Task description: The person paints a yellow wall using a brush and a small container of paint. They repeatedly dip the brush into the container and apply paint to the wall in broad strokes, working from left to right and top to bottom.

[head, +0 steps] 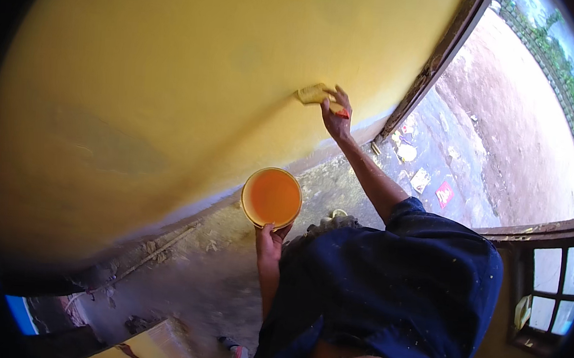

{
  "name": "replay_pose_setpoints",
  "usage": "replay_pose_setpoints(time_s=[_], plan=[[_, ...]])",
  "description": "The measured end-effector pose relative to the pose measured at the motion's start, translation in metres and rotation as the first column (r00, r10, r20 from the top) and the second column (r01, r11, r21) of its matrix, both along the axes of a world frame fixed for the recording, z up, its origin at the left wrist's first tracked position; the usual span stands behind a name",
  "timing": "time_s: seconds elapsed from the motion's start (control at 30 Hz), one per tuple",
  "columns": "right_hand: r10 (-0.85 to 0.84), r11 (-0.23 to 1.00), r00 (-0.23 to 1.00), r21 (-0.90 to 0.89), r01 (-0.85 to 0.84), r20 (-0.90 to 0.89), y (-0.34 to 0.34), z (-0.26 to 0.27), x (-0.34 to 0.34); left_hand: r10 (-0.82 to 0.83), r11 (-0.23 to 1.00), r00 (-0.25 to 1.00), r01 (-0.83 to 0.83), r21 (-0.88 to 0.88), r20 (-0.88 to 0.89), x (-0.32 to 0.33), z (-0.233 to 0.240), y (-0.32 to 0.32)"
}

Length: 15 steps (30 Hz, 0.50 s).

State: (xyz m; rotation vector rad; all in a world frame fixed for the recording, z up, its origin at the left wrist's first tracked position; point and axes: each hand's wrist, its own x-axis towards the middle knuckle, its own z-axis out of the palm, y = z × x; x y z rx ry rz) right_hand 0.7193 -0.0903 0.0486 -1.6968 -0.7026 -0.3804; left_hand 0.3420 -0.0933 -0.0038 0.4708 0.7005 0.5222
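With fingers closed round its handle, my right hand (339, 113) holds a wide paintbrush (314, 94) coated in yellow, its bristles at the surface of the yellow wall (215, 64). A red tip shows at the end of the brush handle. Lower and to the left, my left hand (270, 242) grips the near rim of a round container (245, 211) that holds orange-yellow liquid. The container is held up above the floor beside the wall. A darker patch shows on the wall at the left.
A doorway with a dark wooden frame (426, 74) opens at the right. Scraps of paper (420, 180) and a red packet (444, 194) lie on the ground there. A long thin stick (154, 253) lies on the rough floor (220, 274) along the wall. A paned window (544, 297) stands at lower right.
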Motion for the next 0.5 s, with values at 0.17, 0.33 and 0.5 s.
replay_pose_setpoints(time_s=[0.17,0.33,0.5], plan=[[0.174,0.905,0.979,0.374,-0.202,0.107,0.011,0.147,-0.030,-0.015,0.999,1.000,0.016,0.040,-0.022,-0.005,-0.005,-0.005],[0.315,0.816,0.947,0.526,-0.241,-0.055,0.032,0.088,-0.030,-0.034,0.999,0.999,0.035,0.026,-0.039,0.001,-0.003,-0.010],[0.421,0.681,0.672,0.702,0.210,-0.609,0.039,-0.028,-0.056,0.030,0.999,0.999,-0.029,0.040,-0.037,-0.002,0.008,-0.014]])
